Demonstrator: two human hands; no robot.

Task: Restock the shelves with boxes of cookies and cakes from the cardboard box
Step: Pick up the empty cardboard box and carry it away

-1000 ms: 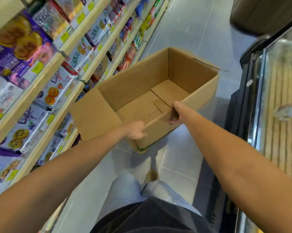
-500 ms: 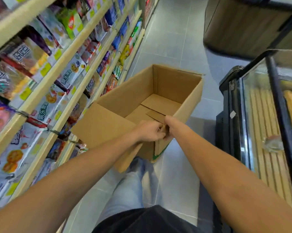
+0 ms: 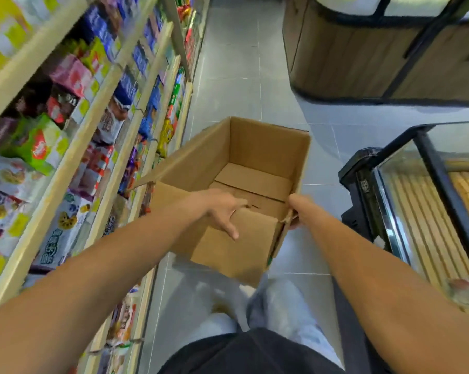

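An open brown cardboard box (image 3: 257, 147) hangs in the air in front of me over the grey floor, and its inside shows only bare flaps. My left hand (image 3: 222, 211) grips the near wall's top edge, thumb inside and fingers down the outer face. My right hand (image 3: 298, 211) holds the near right corner, which looks torn. The shelves (image 3: 98, 109) run along my left, packed with colourful boxes and bags of cookies and cakes (image 3: 66, 220).
A glass-topped chest freezer (image 3: 427, 201) with a black frame stands close on my right. A wood-panelled display stand (image 3: 376, 55) is ahead on the right. The grey tiled aisle (image 3: 236, 76) runs forward between them. My legs are below the box.
My hands have shifted apart along the box's near edge: the left slid onto the near wall, the right to the corner. The view has moved forward along the aisle.
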